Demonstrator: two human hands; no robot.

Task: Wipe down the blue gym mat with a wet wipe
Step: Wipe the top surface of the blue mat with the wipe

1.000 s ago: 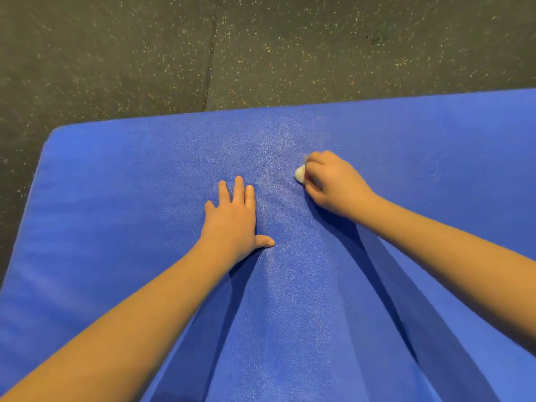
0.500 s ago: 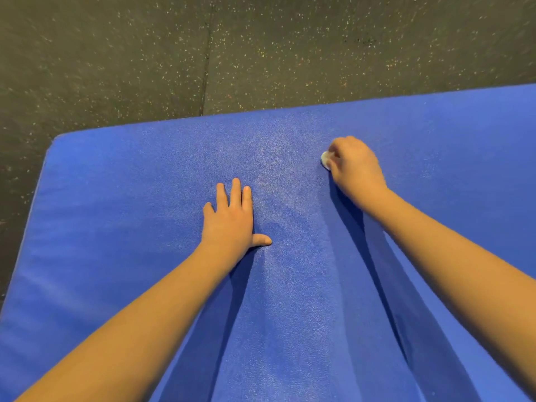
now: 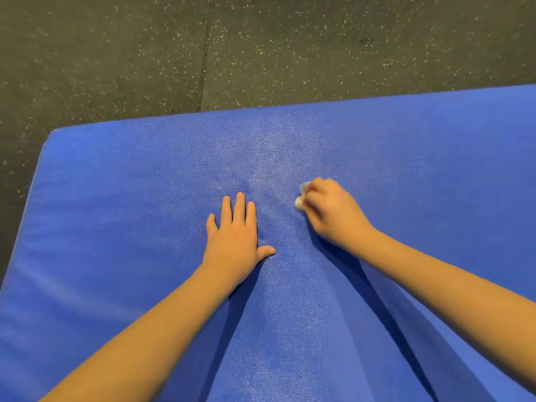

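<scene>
With no writing showing anywhere, the left hand [image 3: 232, 242] is lying flat, fingers straight, on the textured blue foam gym mat [image 3: 116, 227], while just right of it the blurred right hand [image 3: 330, 213] is clutching a small white crumpled wet wipe [image 3: 298, 202] against the mat.

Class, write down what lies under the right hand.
A crumpled white wet wipe pokes out beneath the right hand, on the blue padded gym mat; the rest is covered.

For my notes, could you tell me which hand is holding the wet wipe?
The right hand, its fingers curled round the white wet wipe; the left hand lies flat on the blue mat, holding nothing.
</scene>
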